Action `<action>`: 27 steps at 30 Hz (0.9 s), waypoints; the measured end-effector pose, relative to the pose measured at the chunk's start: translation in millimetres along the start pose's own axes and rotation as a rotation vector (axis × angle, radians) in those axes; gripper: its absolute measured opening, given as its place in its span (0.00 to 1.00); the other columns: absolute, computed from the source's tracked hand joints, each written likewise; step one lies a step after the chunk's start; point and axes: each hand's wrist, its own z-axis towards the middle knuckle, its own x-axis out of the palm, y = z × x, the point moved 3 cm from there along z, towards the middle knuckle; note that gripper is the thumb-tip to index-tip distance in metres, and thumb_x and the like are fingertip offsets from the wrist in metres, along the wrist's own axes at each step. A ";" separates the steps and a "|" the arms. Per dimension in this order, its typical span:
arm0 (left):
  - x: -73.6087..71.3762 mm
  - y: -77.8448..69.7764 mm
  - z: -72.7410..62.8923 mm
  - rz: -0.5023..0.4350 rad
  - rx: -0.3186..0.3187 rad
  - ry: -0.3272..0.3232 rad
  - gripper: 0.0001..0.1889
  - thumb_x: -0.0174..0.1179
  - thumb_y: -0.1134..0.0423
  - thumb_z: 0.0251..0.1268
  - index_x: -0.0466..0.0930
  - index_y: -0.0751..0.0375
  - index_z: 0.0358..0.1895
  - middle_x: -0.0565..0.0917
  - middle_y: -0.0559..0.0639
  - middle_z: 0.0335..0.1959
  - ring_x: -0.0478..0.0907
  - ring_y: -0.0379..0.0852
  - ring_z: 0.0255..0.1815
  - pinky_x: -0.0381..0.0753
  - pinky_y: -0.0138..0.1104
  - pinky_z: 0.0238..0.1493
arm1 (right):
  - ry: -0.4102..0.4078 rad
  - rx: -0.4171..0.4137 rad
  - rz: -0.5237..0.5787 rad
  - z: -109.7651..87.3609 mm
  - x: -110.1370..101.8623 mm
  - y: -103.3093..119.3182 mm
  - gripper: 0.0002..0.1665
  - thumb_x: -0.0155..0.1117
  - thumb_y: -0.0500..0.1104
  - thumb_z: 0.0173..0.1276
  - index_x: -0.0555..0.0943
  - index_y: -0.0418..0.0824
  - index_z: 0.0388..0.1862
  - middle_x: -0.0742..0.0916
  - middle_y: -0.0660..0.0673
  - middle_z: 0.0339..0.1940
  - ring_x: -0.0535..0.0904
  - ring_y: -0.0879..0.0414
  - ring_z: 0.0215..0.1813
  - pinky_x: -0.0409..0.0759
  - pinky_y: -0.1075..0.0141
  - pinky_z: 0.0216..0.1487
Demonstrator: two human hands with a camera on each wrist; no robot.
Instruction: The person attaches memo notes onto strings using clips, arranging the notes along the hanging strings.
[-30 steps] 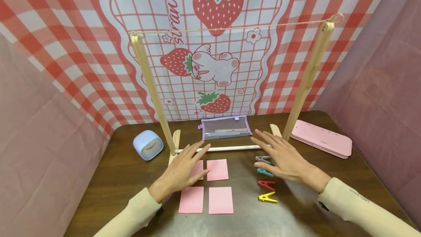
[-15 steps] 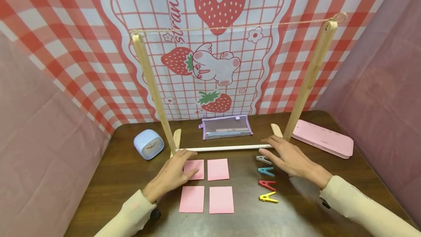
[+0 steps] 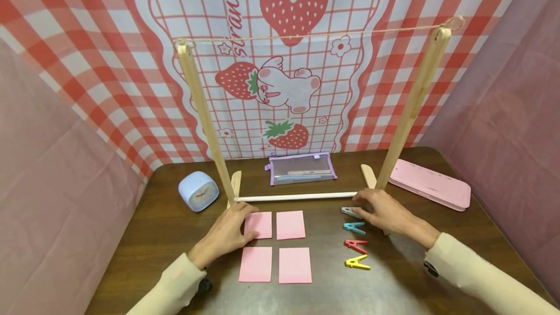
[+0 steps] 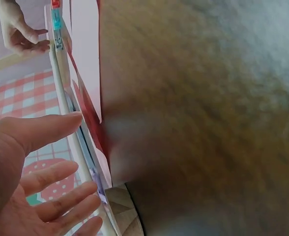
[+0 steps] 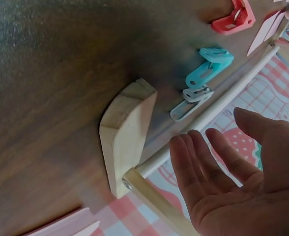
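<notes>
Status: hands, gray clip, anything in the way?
Left hand empty, by top-left note. Right hand empty, near gray clip. Clip on table, ungripped. White rod close behind it, possibly in the way.

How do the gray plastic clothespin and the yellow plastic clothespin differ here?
The gray plastic clothespin lies at the row's far end, the yellow plastic clothespin at the near end. In the head view, the right hand partly covers the gray plastic clothespin, while the yellow plastic clothespin shows whole. Both lie on the brown wood-grain table, neither held.
</notes>
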 end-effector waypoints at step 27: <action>5.9 2.0 -1.5 0.005 -0.004 -0.002 0.30 0.82 0.55 0.49 0.84 0.62 0.56 0.81 0.55 0.47 0.81 0.51 0.48 0.81 0.50 0.55 | 0.098 0.049 -0.042 -1.4 14.1 -9.8 0.12 0.79 0.37 0.59 0.87 0.43 0.42 0.87 0.51 0.35 0.81 0.59 0.37 0.79 0.66 0.35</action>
